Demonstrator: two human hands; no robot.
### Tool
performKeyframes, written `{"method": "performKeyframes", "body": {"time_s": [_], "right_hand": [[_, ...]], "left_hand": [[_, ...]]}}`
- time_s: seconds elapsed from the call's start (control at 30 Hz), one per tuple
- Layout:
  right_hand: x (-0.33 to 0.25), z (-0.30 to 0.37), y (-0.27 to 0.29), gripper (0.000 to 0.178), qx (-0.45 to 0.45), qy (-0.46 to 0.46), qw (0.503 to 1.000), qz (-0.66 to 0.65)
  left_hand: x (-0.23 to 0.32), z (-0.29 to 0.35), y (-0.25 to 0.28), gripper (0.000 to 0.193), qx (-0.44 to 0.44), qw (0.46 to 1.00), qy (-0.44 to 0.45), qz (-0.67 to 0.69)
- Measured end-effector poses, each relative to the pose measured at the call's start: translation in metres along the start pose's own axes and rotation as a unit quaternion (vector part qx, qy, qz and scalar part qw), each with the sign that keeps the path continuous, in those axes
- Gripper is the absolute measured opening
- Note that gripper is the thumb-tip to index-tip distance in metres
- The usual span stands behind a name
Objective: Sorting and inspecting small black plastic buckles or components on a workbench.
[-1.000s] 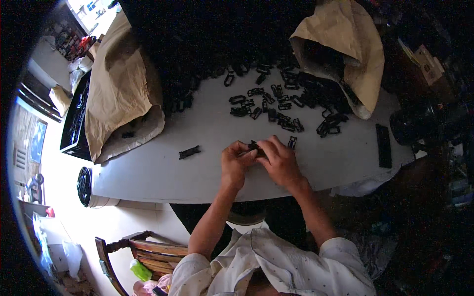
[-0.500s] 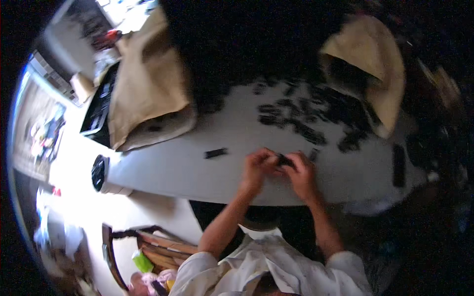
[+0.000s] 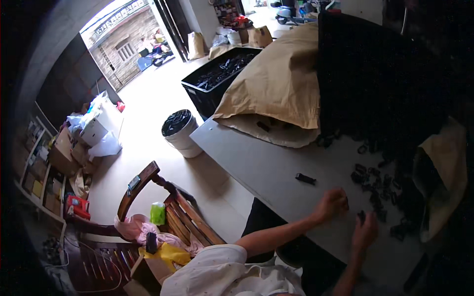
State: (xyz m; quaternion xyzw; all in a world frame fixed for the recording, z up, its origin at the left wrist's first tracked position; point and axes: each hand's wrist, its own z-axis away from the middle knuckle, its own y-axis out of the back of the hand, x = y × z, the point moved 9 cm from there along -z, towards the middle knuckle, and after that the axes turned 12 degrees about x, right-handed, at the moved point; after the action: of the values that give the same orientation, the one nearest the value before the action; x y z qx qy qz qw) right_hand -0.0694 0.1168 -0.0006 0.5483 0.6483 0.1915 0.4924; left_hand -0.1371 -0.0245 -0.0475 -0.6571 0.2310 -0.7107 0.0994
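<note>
Over the front part of the grey table [image 3: 256, 158], my left hand [image 3: 333, 203] is closed with its fingertips together; what they hold, if anything, I cannot make out. To its right and nearer me, my right hand [image 3: 365, 232] pinches a small black plastic piece [image 3: 361, 216] between thumb and fingers. A gap separates the two hands. One black clip-like piece [image 3: 305, 178] lies alone beyond my left hand. Many loose black pieces [image 3: 375, 185] are heaped on the table just past my right hand.
A brown paper sack [image 3: 276, 84] lies on the table, its mouth toward me; another sack [image 3: 447, 172] is at the right. Left of the table stand a black crate [image 3: 202, 101] and a white bucket [image 3: 183, 143], both full of black pieces. A wooden chair [image 3: 190, 217] holds cloths.
The view has turned left, bringing the doorway and chair further in. My hands, earlier together around a black piece, are now apart, with a black piece in the right one.
</note>
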Motion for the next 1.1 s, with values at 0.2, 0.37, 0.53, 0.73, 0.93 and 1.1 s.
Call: {"method": "performKeyframes", "body": {"time_s": [0.2, 0.37, 0.53, 0.73, 0.93, 1.1], "right_hand": [[-0.004, -0.009, -0.017, 0.033, -0.009, 0.066, 0.982, 0.179], [-0.017, -0.006, -0.008, 0.032, -0.114, 0.028, 0.979, 0.165], [0.011, 0.003, 0.028, 0.023, 0.013, 0.069, 0.988, 0.140], [0.025, 0.003, 0.059, 0.019, 0.086, 0.085, 0.992, 0.033], [0.048, -0.013, 0.070, 0.026, 0.087, 0.007, 0.996, -0.033], [0.042, -0.014, 0.051, 0.021, 0.008, 0.087, 0.995, -0.052]], "left_hand": [[-0.029, -0.017, -0.002, 0.016, -0.006, 0.995, 0.091, 0.045], [-0.037, -0.025, 0.011, 0.014, 0.011, 0.995, 0.017, -0.098], [-0.007, -0.016, -0.017, 0.022, -0.045, 0.945, -0.088, -0.311], [0.004, -0.019, -0.004, 0.017, -0.102, 0.851, -0.179, -0.483], [0.065, -0.002, -0.020, 0.015, -0.046, 0.812, -0.354, -0.461], [0.054, -0.010, -0.039, 0.020, -0.095, 0.868, -0.279, -0.401]]}}
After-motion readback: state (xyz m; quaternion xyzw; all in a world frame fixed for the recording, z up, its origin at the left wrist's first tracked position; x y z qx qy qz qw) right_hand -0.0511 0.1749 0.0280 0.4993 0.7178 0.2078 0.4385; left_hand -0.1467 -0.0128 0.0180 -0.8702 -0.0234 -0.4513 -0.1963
